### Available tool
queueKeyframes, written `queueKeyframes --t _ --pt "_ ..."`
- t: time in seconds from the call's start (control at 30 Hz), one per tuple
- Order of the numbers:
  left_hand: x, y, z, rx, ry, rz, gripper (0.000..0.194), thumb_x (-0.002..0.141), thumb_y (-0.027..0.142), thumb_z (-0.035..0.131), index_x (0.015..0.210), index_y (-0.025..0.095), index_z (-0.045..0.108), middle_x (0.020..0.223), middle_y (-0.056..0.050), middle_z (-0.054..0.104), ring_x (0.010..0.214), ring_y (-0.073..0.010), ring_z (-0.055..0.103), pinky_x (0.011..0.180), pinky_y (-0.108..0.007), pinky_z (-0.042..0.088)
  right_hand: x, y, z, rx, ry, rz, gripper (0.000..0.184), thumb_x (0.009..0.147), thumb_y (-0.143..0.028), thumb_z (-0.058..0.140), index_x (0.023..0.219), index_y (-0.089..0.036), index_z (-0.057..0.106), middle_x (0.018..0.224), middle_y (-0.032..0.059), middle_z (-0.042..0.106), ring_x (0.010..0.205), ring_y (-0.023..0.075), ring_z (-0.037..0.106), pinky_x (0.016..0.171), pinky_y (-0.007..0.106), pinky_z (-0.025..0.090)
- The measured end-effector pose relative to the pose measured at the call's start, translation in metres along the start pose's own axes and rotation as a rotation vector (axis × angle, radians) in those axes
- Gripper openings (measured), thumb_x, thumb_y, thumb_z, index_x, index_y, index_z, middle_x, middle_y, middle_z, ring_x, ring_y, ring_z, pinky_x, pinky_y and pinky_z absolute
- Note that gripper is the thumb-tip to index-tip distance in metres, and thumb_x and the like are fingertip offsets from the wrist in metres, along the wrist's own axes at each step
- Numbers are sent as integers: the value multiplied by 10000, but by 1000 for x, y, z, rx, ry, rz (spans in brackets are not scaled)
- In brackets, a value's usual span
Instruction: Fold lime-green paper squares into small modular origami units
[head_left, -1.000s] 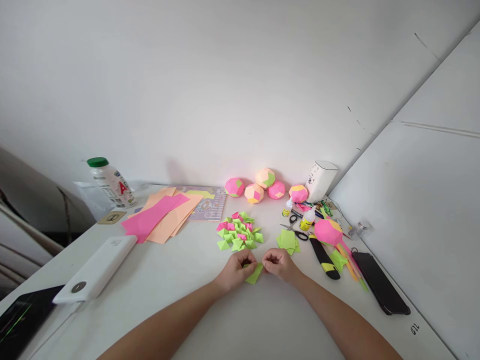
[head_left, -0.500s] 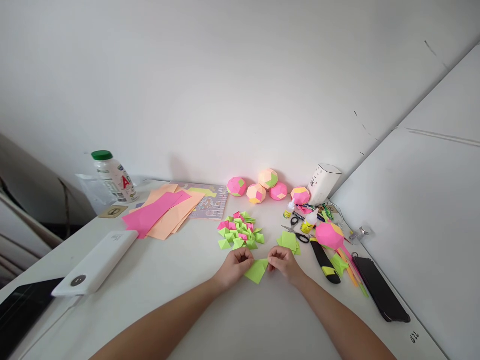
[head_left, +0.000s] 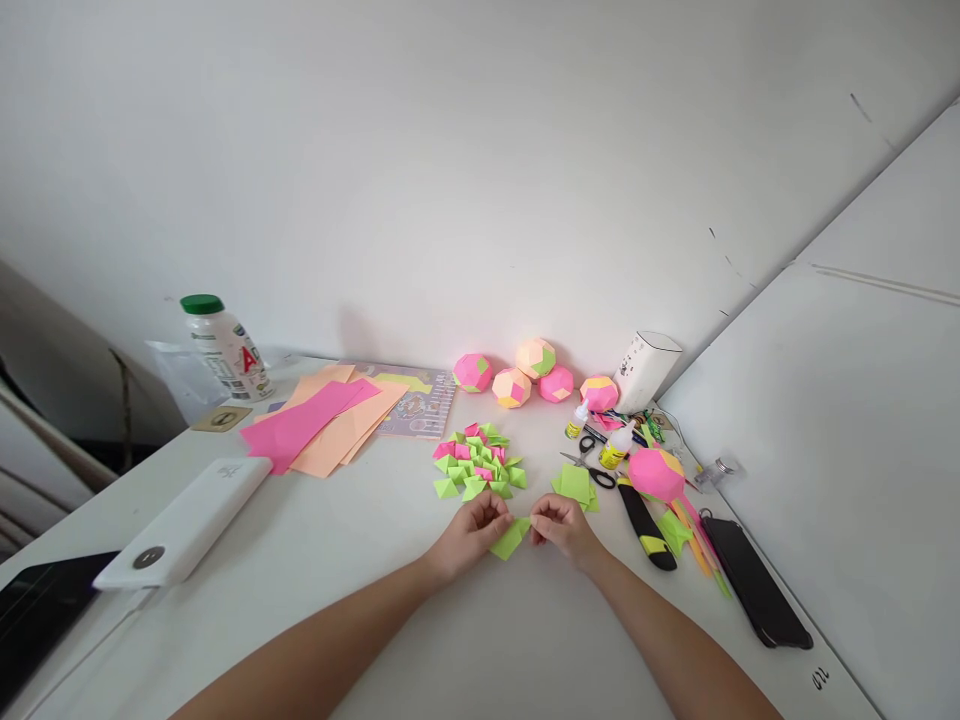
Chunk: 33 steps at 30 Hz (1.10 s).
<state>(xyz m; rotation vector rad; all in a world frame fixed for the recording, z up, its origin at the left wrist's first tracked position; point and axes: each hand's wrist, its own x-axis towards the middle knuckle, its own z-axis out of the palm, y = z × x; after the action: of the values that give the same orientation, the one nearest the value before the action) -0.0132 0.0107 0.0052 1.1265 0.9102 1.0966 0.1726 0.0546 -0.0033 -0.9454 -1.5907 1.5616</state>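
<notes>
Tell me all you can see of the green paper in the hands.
The green paper is a small, bright piece with straight edges, one corner pointing toward the wearer. The left hand grips its left side; the right hand pinches its upper right corner. Its full outline is partly hidden.

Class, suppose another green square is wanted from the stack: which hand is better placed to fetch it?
Probably the right hand: it is nearer the stack of green squares and seems to touch only a corner of the green paper, which the left hand holds from the far side.
</notes>
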Motion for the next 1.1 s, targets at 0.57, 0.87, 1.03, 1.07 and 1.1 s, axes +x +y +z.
queueKeyframes --t 0.57,0.87,1.03,1.07,1.1 --pt "5 -8 3 -23 -11 -47 409 684 547 619 743 202 407 476 76 531 373 -95 485 382 -217 406 2 0 0 108 53 -37 205 802 -370 539 728 -192 469 564 -17 608 474 121 534 464 225 392" --pt "4 -6 3 -13 -6 -47 406 686 548 615 753 206 407 491 69 561 365 -102 508 373 -220 404 1 1 0 26 2 -31 230 738 -369 640 733 -169 525 583 -10 608 497 113 537 494 230 406" --pt "6 -9 2 -29 -18 -25 387 717 540 590 772 203 409 502 69 553 391 -106 520 397 -225 422 1 -2 0 60 22 -39 238 782 -389 590 726 -178 496 610 0 625 494 114 542 493 232 407" --pt "6 -10 2 -32 -21 -18 382 724 538 584 777 202 408 511 65 555 407 -108 524 406 -228 430 1 -1 0 64 26 -45 243 789 -395 583 727 -179 491 612 -2 623 493 112 542 489 230 404" --pt "7 -10 2 -33 -25 -11 378 731 536 579 781 201 408 523 60 558 424 -111 530 416 -232 436 1 -1 0 61 28 -49 245 790 -400 585 735 -181 490 602 -7 616 493 112 542 487 227 401"
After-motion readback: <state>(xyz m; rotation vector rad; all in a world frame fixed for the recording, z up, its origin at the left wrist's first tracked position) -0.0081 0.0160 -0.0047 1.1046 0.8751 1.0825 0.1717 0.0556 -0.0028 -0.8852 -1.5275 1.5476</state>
